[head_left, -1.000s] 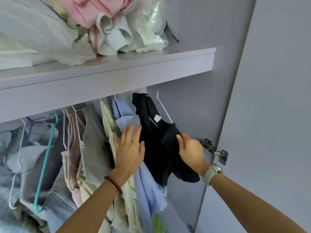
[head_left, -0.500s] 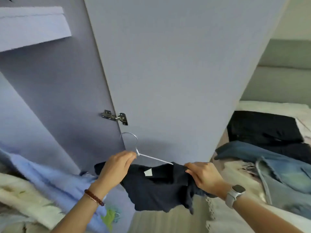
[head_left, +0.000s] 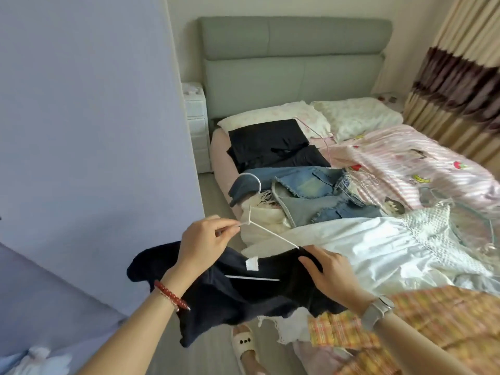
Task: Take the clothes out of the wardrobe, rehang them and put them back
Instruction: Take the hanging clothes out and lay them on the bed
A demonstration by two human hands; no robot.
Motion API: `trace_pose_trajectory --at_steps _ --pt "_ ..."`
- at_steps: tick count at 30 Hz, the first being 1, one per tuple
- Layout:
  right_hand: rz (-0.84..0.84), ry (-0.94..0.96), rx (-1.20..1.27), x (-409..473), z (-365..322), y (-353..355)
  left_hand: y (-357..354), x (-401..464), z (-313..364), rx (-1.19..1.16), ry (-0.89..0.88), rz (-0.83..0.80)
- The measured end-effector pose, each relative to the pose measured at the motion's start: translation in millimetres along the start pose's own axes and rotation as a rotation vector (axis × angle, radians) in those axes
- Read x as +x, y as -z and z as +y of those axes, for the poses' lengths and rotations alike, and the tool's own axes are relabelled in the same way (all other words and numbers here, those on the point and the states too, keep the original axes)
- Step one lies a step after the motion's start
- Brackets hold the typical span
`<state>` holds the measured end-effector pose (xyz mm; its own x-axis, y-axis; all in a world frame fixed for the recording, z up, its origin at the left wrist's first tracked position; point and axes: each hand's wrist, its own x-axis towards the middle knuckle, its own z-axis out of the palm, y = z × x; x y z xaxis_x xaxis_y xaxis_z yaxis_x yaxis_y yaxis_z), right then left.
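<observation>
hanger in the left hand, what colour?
White, a thin wire hanger pinched by the left hand. Head view, the only one, shows it against the dark garment.

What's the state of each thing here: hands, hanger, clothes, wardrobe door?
left hand: pinches the hanger's neck
right hand: grips the dark garment
white hanger: held, partly inside the garment
dark garment: crumpled, hanging off the hanger
wardrobe door: open
denim clothes: lying on the bed

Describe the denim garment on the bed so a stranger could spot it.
Start at the grey-green headboard and come down the bed's left side past the folded black clothes. Next lies the denim garment, the only faded blue piece, with frayed edges.
</observation>
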<state>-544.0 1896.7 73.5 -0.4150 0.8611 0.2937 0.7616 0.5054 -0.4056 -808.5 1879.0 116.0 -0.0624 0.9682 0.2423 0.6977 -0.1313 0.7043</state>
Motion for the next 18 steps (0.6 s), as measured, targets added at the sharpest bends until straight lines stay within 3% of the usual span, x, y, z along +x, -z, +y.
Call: trace_pose_trajectory --at_steps 4,8,14,18 --pt "0.223 -0.190 -0.126 8.7 33.5 25.0 -37.4 48.3 34.1 0.095 -0.185 0.160" --pt "0.354 -0.442 -0.028 25.9 82.8 44.1 -78.9 92.2 55.9 0.197 -0.259 0.246" --pt "0.502 -0.562 0.293 95.2 177.0 67.3 -164.9 172.2 72.2 0.215 -0.149 0.030" --pt "0.478 -0.614 0.397 151.2 262.2 61.8 -236.9 230.0 78.6 0.270 -0.072 -0.103"
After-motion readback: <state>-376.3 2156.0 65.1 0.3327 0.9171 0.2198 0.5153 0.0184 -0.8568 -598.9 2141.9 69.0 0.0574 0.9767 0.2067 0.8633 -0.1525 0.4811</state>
